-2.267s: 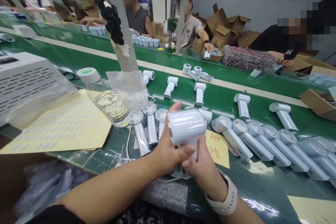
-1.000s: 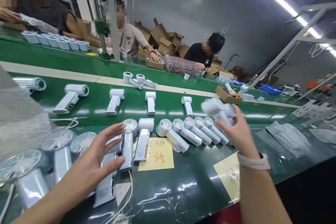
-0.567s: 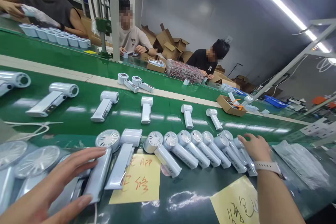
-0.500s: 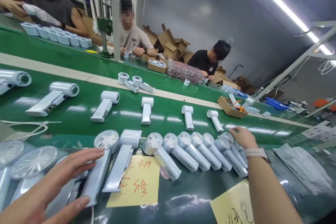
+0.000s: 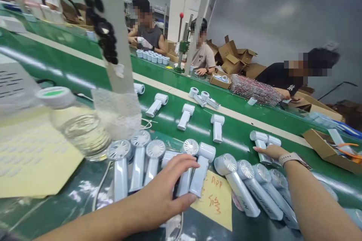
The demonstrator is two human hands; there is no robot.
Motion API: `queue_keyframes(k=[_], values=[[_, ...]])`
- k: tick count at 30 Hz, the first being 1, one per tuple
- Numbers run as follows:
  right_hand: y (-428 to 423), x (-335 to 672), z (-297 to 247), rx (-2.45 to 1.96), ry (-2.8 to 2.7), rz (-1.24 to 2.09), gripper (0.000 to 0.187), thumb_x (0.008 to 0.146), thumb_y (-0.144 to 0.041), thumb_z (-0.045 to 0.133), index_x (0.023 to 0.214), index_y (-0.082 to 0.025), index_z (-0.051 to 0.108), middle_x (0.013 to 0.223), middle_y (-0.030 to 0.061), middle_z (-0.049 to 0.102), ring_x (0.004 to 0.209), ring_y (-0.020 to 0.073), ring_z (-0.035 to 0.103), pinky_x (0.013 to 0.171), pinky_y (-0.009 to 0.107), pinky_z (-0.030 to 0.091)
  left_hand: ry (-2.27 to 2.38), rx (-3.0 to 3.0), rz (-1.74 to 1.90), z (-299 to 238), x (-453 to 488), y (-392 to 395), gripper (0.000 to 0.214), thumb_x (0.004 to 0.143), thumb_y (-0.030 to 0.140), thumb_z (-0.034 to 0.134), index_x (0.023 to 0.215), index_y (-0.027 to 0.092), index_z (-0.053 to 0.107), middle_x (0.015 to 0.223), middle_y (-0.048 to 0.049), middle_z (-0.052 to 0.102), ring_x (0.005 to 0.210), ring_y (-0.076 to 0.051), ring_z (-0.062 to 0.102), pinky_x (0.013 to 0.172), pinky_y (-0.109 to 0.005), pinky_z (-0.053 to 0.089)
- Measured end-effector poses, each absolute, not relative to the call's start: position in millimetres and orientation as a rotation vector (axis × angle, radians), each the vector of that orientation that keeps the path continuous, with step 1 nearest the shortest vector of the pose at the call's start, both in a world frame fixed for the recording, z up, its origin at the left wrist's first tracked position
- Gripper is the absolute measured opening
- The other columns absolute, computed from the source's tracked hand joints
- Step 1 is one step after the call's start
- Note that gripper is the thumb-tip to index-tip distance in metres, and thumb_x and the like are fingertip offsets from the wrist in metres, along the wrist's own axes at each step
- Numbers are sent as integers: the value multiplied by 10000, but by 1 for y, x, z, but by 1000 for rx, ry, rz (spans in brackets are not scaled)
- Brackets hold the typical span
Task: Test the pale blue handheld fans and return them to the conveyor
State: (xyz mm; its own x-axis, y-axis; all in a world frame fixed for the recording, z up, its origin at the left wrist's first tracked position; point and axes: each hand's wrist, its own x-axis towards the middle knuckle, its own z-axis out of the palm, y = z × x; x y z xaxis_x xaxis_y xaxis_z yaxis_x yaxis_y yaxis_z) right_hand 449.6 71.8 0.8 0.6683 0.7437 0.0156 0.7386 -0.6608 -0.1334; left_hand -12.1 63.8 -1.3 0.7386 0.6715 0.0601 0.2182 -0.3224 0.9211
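Note:
My left hand [image 5: 175,186] hovers over white handheld fans at the bench's front, thumb and fingers spread. Its fingertips are at a fan with its smooth side up [image 5: 202,167]; a fan with a round grille [image 5: 190,147] is beside it, partly behind the fingers. On the green belt, my right hand [image 5: 271,151] is closed over the handle of a white handheld fan [image 5: 258,136]. A second fan [image 5: 275,141] lies against that one, its handle mostly hidden by the hand. A row of fans with grilles [image 5: 246,169] leans near my right forearm.
A yellow note [image 5: 216,203] with red writing lies between fan groups. To the left are a clear bottle [image 5: 80,128], yellow sheets [image 5: 31,150] and a metal post [image 5: 115,37]. An open carton [image 5: 333,150] stands at the right. Several co-workers sit across the belt.
My view has swung left. My right hand has moved from the row of fans onto the belt and over two fans now side by side. My left hand has shifted right along its fans.

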Motion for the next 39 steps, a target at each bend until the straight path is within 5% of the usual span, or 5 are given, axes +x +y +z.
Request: queue_keyframes(k=[8,16,23,31,39], values=[[37,315,48,-2483,-1408,178,446,822,-590,606,936,-189,768,1046,147,754,1073,363,667,904,405,500,461,1231,707,-11,-1,70,417,891,532,642,1189,240,635,1251,-139,673,1223,-305,623,1111,-570,429],[-14,126,27,-1738,-1652,86,499,752,-587,751,1049,-188,782,1474,213,528,1348,460,463,1096,654,363,240,797,904,2,6,60,686,725,655,772,1219,193,659,1185,-138,736,1211,-323,643,1065,-457,482],[-22,142,23,-2018,-1799,621,276,885,-322,590,655,-200,682,625,90,723,625,251,697,620,366,525,424,616,889,8,-5,81,652,662,781,715,880,166,713,812,-90,763,821,-271,736,754,-382,604],[-21,101,-15,-2480,-1999,327,197,855,-114,521,943,-111,697,846,192,769,775,308,746,580,321,417,392,639,1039,12,-11,96,750,540,812,771,885,149,711,826,-104,756,951,-337,726,820,-431,597],[-28,145,1,-1747,-1639,1193,215,741,-83,546,637,-232,431,587,-6,640,628,186,655,599,272,422,395,592,1015,10,-15,100,697,451,776,833,757,165,698,800,-90,757,879,-305,737,773,-392,594]])
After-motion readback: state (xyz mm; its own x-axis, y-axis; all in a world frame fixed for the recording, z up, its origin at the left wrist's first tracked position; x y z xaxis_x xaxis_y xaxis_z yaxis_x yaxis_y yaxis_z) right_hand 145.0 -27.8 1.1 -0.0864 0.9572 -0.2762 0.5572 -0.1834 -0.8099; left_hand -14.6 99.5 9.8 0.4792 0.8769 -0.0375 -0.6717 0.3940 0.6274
